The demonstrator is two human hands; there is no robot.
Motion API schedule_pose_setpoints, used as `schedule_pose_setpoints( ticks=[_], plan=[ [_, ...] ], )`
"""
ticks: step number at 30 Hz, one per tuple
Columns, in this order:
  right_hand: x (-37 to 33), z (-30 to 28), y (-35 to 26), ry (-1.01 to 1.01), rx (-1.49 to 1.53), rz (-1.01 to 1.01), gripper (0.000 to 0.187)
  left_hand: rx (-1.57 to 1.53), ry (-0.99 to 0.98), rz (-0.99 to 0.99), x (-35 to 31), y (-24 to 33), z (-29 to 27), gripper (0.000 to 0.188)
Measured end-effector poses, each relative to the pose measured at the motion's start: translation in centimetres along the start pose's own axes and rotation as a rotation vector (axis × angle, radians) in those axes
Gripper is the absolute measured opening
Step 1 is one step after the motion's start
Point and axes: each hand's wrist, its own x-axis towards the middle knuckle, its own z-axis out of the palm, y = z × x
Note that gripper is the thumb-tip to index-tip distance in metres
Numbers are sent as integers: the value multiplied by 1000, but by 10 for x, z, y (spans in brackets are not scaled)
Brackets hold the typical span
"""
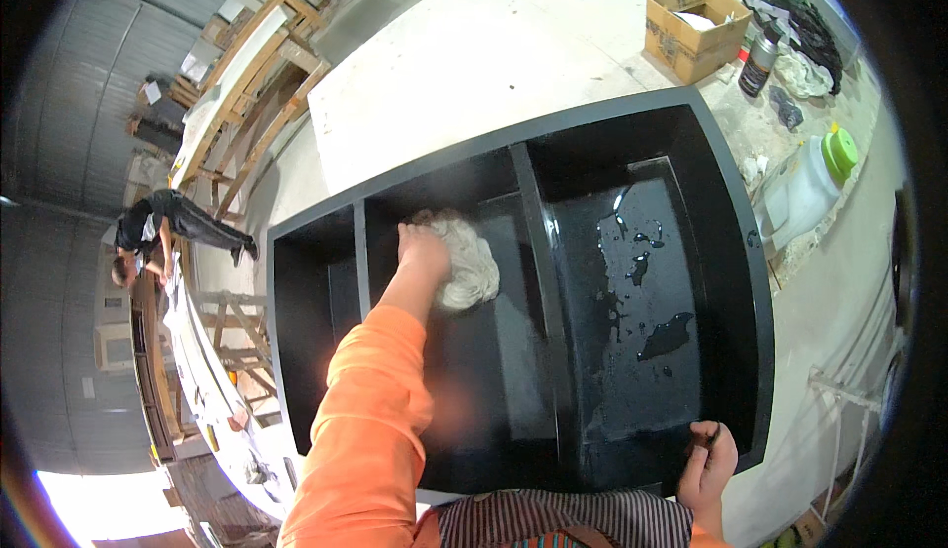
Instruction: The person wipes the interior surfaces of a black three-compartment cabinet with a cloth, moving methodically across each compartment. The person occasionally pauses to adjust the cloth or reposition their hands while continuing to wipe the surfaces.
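A large black open box [538, 252] with two dividers lies on the white table before me. My left hand [423, 252] reaches into its middle compartment, closed on a bunched off-white cloth [466, 267]. The cloth touches the inside of the compartment towards its far end. Puddles and drops of clear liquid [667, 336] lie on the floor of the right compartment. At the near right corner, my right hand [709, 461] is over the front rim with its fingers curled. Something dark shows between those fingers; I cannot tell whether it is the rim or a small object.
Beyond the box's right end stand a cardboard box [691, 30], a dark bottle [759, 59], a black plastic bag [805, 30] and a translucent jug with a green cap [808, 183]. At far left another person [168, 227] bends over a long workbench. Wooden frames [262, 84] stand behind.
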Motion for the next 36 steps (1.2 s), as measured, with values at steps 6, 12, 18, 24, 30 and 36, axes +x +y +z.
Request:
schedule_pose_setpoints(
  ticks=[6, 12, 18, 24, 30, 36],
  plan=[
    [3, 3, -6, 28, 58, 4, 17, -35, 361, 32, -28, 19, 29, 32],
    [4, 3, -3, 15, 44, -45, 13, -233, 411, 437, -94, 46, 62, 18],
    [4, 5, -4, 40, 53, -66, 13, -170, 366, 226, -103, 8, 36, 16],
    [6, 2, -5, 28, 41, -67, 14, -496, 501, -185, -81, 34, 30, 41],
    [4, 1, -1, 3, 14, -57, 15, -1113, 723, -476, -14, 75, 62, 68],
    [0, 0, 9, 13, -31, -67, 19, -963, 692, -691, 29, 80, 44, 55]
  ],
)
